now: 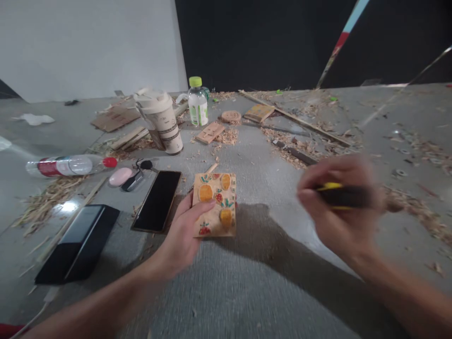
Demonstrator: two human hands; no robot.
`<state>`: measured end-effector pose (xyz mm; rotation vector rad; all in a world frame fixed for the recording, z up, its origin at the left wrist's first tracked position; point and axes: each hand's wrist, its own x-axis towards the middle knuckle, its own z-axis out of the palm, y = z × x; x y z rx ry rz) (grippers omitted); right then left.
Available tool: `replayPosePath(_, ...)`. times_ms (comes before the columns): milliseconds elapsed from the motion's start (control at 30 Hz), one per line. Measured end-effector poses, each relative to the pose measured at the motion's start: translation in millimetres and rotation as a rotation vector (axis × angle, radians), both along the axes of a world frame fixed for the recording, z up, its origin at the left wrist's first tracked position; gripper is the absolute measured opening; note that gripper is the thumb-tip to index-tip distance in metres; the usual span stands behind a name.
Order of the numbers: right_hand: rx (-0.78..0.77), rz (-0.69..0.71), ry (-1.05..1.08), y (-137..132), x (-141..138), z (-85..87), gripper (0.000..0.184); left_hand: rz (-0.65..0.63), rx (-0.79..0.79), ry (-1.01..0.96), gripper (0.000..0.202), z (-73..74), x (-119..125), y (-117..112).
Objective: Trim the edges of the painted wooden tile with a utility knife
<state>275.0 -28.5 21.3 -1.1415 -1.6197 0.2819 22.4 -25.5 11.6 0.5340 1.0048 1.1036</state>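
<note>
My left hand holds a square wooden piece by its left side, thumb on top. Painted oranges, red berries and green leaves cover its face. To the right, my right hand is closed around a black-and-yellow handled tool, raised above the floor. Motion smears this hand, and the kind of tool cannot be made out. A gap separates the tool from the wooden piece. Left of the wooden piece lies a dark-screened phone.
A paper cup and a green-capped bottle stand behind. Carved wood pieces lie amid shavings. At left are a red-capped bottle, a pink oval object and a black device. A dark-handled tool lies at right.
</note>
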Motion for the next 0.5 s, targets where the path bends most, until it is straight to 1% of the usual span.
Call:
replayPosePath(67,-0.058,0.046,-0.126,5,-5,-2.8,0.023,-0.009,-0.011,-0.02,0.052,0.7,-1,2)
replayPosePath(167,-0.211,0.135,-0.399,5,-12,-9.2,0.016,-0.037,-0.032,-0.083,0.051,1.4,-2,7)
replayPosePath(233,-0.282,0.193,-0.525,2,-16,-13.6,0.021,-0.059,-0.047,-0.143,0.052,1.8,-4,10)
replayPosePath(333,-0.328,0.259,-0.585,-2,-20,-18.4,0.026,-0.075,-0.033,-0.219,0.06,2.5,-6,13)
replayPosePath(433,-0.361,0.3,-0.622,-5,-23,-20.7,0.023,-0.071,0.034,-0.259,0.071,3.1,-7,14)
replayPosePath(500,-0.374,0.312,-0.639,-6,-24,-20.7,0.023,-0.063,0.084,-0.275,0.074,3.4,-7,13)
